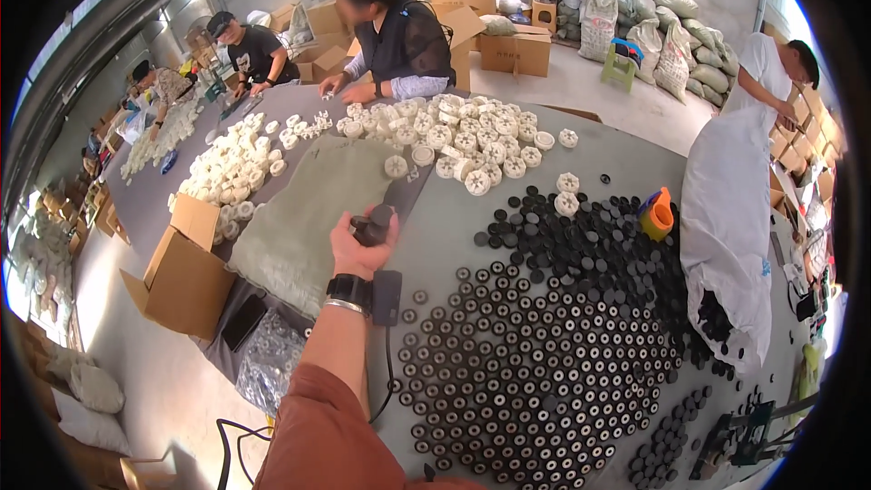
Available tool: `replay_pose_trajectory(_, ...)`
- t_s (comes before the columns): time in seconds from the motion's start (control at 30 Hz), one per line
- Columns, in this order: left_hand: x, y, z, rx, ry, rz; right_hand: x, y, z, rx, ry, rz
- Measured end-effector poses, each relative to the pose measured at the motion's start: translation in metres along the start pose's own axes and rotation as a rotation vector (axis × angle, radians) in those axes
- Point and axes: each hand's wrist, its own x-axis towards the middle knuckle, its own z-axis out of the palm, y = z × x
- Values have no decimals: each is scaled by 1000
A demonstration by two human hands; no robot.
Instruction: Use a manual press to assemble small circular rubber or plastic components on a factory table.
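My left hand [361, 252] reaches out over the table, palm turned up, with its fingers closed round dark round caps [373, 225]. How many caps it holds is hard to make out. A black watch [349, 289] and a small dark box [387, 298] with a cable are on that wrist. Right of the forearm lie many black ring-shaped parts [544, 372] with pale centres, spread out flat. Beyond them is a heap of loose black caps [581, 245]. A greenish-grey sack [308, 204] lies just left of the hand. My right hand is out of view.
White plastic wheel-like parts [481, 141] are piled farther back. An orange cup [656, 216] stands by a white sack [726, 245] spilling black caps. An open cardboard box [181, 263] is at the left edge. Several people work around the table; a metal fixture [748, 436] sits lower right.
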Motion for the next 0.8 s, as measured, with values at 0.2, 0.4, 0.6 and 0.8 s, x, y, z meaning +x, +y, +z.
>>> replay_pose_trajectory(0.2,50,39,17,-20,-50,82,33,-28,-43,48,135,499)
replay_pose_trajectory(0.4,105,77,26,-91,-75,201,51,-50,-83,51,16,588)
replay_pose_trajectory(0.6,149,94,33,-255,-183,187,76,-73,-126,-90,-220,614)
replay_pose_trajectory(0.8,169,84,51,-279,-213,219,78,-49,-91,-197,-140,621)
